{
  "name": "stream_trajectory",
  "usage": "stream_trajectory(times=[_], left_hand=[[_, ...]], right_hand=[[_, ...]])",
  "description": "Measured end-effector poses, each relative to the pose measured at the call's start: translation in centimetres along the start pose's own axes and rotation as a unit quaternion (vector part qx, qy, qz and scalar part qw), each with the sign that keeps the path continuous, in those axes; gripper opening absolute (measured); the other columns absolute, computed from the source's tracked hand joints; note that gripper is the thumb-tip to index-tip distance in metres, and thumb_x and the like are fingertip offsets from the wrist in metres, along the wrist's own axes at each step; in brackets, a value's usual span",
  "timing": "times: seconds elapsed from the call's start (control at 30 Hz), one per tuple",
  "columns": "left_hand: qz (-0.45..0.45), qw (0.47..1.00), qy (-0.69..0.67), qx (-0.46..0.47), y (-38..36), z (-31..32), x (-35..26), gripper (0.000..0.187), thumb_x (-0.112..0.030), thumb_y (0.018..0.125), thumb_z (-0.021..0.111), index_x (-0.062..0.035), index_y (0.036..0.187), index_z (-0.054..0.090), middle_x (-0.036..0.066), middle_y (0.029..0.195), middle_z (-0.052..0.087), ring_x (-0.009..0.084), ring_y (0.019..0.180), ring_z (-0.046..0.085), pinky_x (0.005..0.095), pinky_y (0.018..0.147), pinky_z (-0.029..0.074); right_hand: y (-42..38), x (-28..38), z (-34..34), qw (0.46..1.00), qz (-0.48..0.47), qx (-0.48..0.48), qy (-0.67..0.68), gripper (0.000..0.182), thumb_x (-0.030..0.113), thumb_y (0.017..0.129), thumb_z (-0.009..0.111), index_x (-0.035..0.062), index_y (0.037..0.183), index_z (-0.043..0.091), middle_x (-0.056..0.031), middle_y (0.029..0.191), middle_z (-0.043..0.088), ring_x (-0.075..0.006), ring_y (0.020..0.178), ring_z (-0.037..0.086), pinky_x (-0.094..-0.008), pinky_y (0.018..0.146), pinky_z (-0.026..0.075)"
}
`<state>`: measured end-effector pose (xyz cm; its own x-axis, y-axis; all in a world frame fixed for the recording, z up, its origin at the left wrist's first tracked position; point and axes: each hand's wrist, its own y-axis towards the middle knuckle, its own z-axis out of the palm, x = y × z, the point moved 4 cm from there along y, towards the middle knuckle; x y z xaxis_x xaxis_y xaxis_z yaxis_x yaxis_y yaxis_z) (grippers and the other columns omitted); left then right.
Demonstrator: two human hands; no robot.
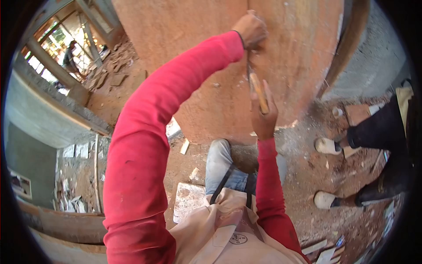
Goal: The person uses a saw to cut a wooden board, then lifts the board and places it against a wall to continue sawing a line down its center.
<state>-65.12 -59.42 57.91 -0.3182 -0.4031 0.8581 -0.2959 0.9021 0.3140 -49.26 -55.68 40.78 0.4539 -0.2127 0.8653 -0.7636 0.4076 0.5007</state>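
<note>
My left hand (251,30), at the end of a long red sleeve, is closed over the upper part of a large brown wooden panel (211,105). Whatever its fingers hold is hidden. Lower down, my right hand (265,116) grips a tool by its light wooden handle (259,93). From the handle a dark, narrow part runs up along a thin dark line on the panel, towards my left hand. The tool's far end cannot be made out.
Another person's legs (380,127) and light shoes (326,146) are at the right. A pale, stained slab (187,202) lies beside my knee. Rubble (112,75) and a distant person (70,57) show at upper left. Scraps (184,146) litter the floor; a grey wall (373,61) stands upper right.
</note>
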Motion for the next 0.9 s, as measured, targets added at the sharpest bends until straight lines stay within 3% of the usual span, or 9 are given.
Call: stream_trajectory(times=[0.1,0.17,0.33,0.43,0.5,0.6,0.77,0.87,0.9], left_hand=[[0.007,0.999,-0.023,-0.028,0.7,2.9,0.1,0.012,-0.028,0.078,0.067,-0.02,0.078,0.074,-0.004,0.084,0.07,0.0179,0.09,0.066,0.0381,0.074,0.045],[0.006,0.999,0.049,0.009,0.6,2.7,0.6,0.018,-0.034,0.085,0.062,-0.0206,0.082,0.075,0.001,0.086,0.072,0.016,0.084,0.066,0.0337,0.082,0.044],[-0.001,1.0,0.021,0.006,1.0,2.1,0.0,0.02,-0.028,0.087,0.058,-0.0177,0.08,0.074,0.003,0.087,0.071,0.0172,0.084,0.066,0.0324,0.075,0.043],[-0.013,0.999,-0.006,0.036,1.4,3.2,0.3,0.021,-0.028,0.087,0.058,-0.017,0.079,0.074,0.004,0.086,0.071,0.0164,0.084,0.066,0.0335,0.076,0.044],[-0.016,0.999,0.025,-0.019,1.6,5.7,0.1,0.02,-0.031,0.086,0.06,-0.0167,0.081,0.074,0.004,0.086,0.072,0.0161,0.082,0.067,0.0338,0.078,0.044],[0.01,0.998,-0.009,0.058,1.2,2.9,0.9,0.019,-0.032,0.084,0.063,-0.0161,0.081,0.074,0.004,0.087,0.072,0.0166,0.079,0.067,0.033,0.08,0.045],[-0.02,0.998,-0.002,0.054,1.2,4.3,0.6,0.019,-0.031,0.084,0.065,-0.0139,0.081,0.073,0.006,0.087,0.072,0.0165,0.078,0.067,0.0333,0.082,0.045],[-0.059,0.997,-0.028,0.037,1.3,5.9,-0.1,0.023,-0.032,0.088,0.063,-0.0116,0.086,0.074,0.007,0.09,0.072,0.0158,0.079,0.067,0.0338,0.087,0.044],[-0.049,0.996,-0.034,0.066,1.3,5.8,-0.2,0.022,-0.032,0.088,0.064,-0.0117,0.09,0.074,0.008,0.094,0.072,0.0161,0.083,0.068,0.0339,0.09,0.043]], right_hand=[[-1.1,1.8,0.1,0.997,-0.059,-0.033,-0.041,0.045,0.017,0.095,0.062,-0.0053,0.133,0.055,-0.0232,0.117,0.067,-0.0271,0.102,0.068,-0.0332,0.083,0.052],[-3.6,2.7,-0.8,0.995,0.088,0.005,-0.054,0.041,0.011,0.093,0.062,-0.0066,0.13,0.057,-0.0227,0.115,0.068,-0.0261,0.101,0.07,-0.0327,0.082,0.054],[-11.3,5.6,-5.0,0.995,-0.038,-0.032,-0.087,0.04,0.002,0.089,0.063,-0.0089,0.127,0.057,-0.0222,0.122,0.066,-0.0265,0.108,0.068,-0.0332,0.086,0.054],[-4.9,2.0,-1.1,0.992,-0.069,-0.068,-0.084,0.038,0.004,0.088,0.064,-0.0053,0.125,0.06,-0.0271,0.106,0.067,-0.0297,0.091,0.072,-0.0355,0.072,0.054],[1.1,0.8,1.2,0.982,-0.145,-0.095,-0.074,0.037,0.006,0.087,0.066,-0.0036,0.123,0.061,-0.0288,0.098,0.066,-0.0316,0.083,0.071,-0.0363,0.065,0.052],[-1.9,2.2,0.1,0.989,-0.092,-0.068,-0.095,0.036,0.006,0.088,0.066,-0.0054,0.122,0.062,-0.0272,0.103,0.068,-0.0344,0.09,0.071,-0.0356,0.072,0.054],[-12.7,5.2,-4.9,0.993,-0.026,-0.06,-0.101,0.034,0.001,0.09,0.062,-0.0084,0.123,0.06,-0.0241,0.115,0.068,-0.0294,0.104,0.07,-0.0328,0.084,0.055],[-5.1,2.3,-1.1,0.994,-0.062,-0.07,-0.062,0.035,0.003,0.089,0.063,-0.0056,0.123,0.061,-0.024,0.1,0.07,-0.0261,0.088,0.072,-0.0334,0.071,0.055],[-0.9,0.9,0.8,0.982,-0.162,-0.088,-0.05,0.037,0.007,0.09,0.064,-0.0019,0.125,0.061,-0.0227,0.095,0.07,-0.0277,0.081,0.071,-0.0356,0.068,0.053]])
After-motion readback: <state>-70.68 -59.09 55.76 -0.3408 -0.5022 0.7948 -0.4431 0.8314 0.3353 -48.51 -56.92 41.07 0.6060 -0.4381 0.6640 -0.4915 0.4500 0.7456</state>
